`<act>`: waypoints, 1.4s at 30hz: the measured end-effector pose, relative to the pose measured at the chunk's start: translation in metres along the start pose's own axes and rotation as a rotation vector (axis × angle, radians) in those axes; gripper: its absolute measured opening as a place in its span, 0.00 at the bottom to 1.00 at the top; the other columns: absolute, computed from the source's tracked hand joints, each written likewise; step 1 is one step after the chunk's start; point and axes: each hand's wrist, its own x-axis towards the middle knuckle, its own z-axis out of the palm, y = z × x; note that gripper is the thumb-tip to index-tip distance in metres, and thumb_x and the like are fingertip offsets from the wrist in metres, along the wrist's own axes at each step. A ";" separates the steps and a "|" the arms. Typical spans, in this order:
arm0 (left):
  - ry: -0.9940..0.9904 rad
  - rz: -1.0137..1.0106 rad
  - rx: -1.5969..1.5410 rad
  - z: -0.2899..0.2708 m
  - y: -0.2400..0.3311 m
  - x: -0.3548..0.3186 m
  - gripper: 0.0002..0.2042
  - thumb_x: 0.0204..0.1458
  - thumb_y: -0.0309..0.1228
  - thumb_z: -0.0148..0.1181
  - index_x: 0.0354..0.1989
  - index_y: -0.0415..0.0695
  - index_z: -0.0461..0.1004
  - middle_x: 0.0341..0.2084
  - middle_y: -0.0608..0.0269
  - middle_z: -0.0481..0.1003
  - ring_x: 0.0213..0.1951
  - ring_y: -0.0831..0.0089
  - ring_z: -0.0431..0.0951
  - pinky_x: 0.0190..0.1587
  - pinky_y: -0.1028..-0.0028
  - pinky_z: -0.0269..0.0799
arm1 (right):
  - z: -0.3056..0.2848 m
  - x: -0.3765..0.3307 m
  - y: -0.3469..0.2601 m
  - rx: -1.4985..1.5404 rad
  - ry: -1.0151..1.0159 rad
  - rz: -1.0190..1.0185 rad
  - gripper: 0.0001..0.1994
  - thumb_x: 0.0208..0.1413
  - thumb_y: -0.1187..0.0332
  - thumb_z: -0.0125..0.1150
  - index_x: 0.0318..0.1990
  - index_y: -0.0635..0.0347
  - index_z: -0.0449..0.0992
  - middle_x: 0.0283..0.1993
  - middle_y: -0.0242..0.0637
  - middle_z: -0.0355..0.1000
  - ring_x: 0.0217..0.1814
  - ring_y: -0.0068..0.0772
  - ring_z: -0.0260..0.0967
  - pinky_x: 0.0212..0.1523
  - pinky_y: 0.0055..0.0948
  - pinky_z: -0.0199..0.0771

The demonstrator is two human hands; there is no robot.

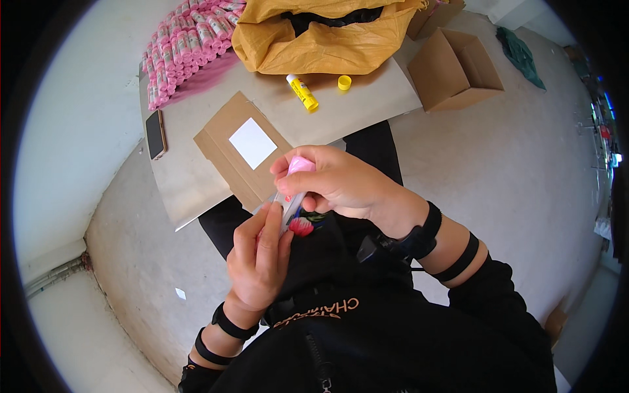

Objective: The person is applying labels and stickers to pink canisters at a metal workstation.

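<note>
Above my lap I hold a small pink roll [301, 164] with a white printed label around it. My right hand [346, 182] closes over its upper pink end. The fingers of my left hand [257, 257] pinch the lower, labelled part; they hide some of it. Just beyond my hands, a flat piece of cardboard [219, 141] lies on the table with a white paper square [253, 143] on it. Farther back lie a yellow-and-white glue stick [303, 93] and a round yellow cap [344, 82], apart from each other.
Many similar pink rolls [187, 46] are piled at the table's far left. A large yellow sack [314, 46] sits at the back. A phone [156, 134] lies by the left edge of the metal table [187, 190]. To the right stands an opened cardboard box [438, 72].
</note>
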 end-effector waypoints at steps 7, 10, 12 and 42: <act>-0.081 0.054 0.042 -0.004 -0.003 0.003 0.25 0.43 0.15 0.61 0.54 0.40 0.70 0.45 0.48 0.69 0.43 0.59 0.73 0.43 0.70 0.72 | -0.008 0.007 0.004 0.059 -0.009 0.034 0.14 0.53 0.69 0.60 0.45 0.64 0.68 0.29 0.28 0.66 0.20 0.12 0.62 0.15 0.11 0.52; -0.107 0.031 0.045 -0.002 -0.004 0.005 0.25 0.42 0.14 0.61 0.52 0.42 0.72 0.44 0.49 0.69 0.42 0.59 0.73 0.42 0.71 0.72 | -0.007 0.009 0.003 0.037 -0.008 0.036 0.15 0.54 0.68 0.60 0.45 0.65 0.67 0.28 0.29 0.66 0.20 0.13 0.61 0.15 0.12 0.51; -0.104 0.007 0.037 -0.002 -0.005 0.006 0.25 0.41 0.14 0.61 0.52 0.43 0.72 0.44 0.50 0.68 0.42 0.60 0.72 0.42 0.71 0.72 | -0.003 0.008 0.003 0.013 0.036 0.008 0.15 0.54 0.67 0.60 0.45 0.65 0.67 0.27 0.29 0.65 0.19 0.12 0.60 0.15 0.13 0.50; -0.627 -1.077 -1.615 -0.001 -0.034 0.020 0.17 0.57 0.41 0.55 0.41 0.36 0.69 0.22 0.69 0.65 0.19 0.82 0.65 0.20 0.83 0.59 | -0.025 0.022 0.011 -0.233 -0.155 -0.093 0.20 0.53 0.71 0.62 0.53 0.62 0.65 0.38 0.29 0.65 0.21 0.10 0.56 0.18 0.11 0.53</act>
